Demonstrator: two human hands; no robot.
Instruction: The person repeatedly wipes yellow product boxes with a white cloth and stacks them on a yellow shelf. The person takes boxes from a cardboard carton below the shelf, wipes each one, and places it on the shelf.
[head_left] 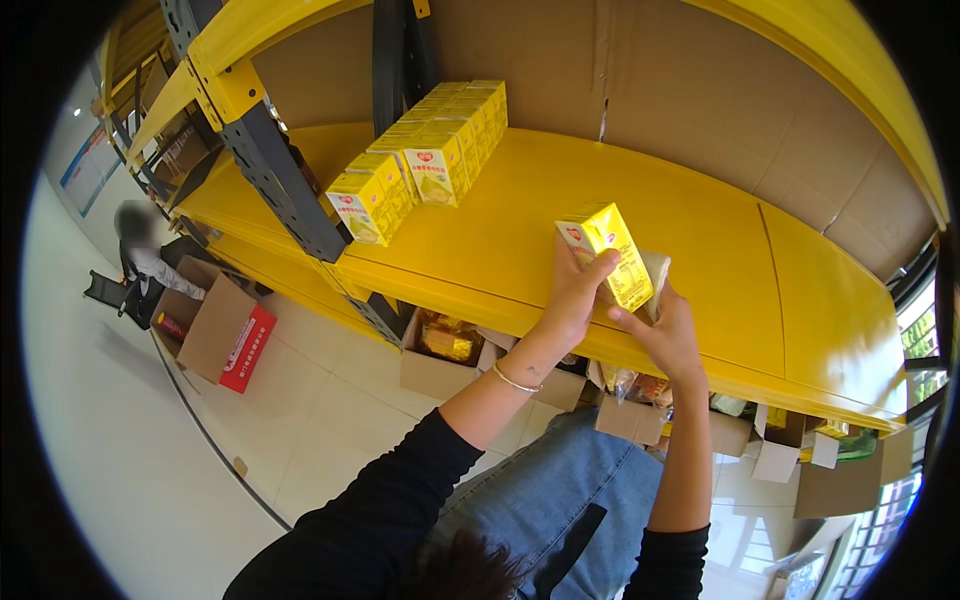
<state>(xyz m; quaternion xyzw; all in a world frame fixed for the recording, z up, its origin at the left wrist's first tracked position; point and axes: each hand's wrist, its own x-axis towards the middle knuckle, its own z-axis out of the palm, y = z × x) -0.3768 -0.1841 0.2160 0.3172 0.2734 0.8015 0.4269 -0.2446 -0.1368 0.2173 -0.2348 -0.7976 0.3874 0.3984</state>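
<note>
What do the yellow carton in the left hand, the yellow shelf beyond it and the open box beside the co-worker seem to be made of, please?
Carton: probably coated paperboard; glossy printed faces, crisp edges.
Shelf: likely painted metal; smooth and semi-gloss, with soft reflections.
Box: apparently cardboard; matt brown, straight folds, though any corrugation is too small to see.

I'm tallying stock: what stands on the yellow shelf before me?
Yellow cartons in rows at left; your left hand holds another carton. What the rows and front post cover is unseen.
</note>
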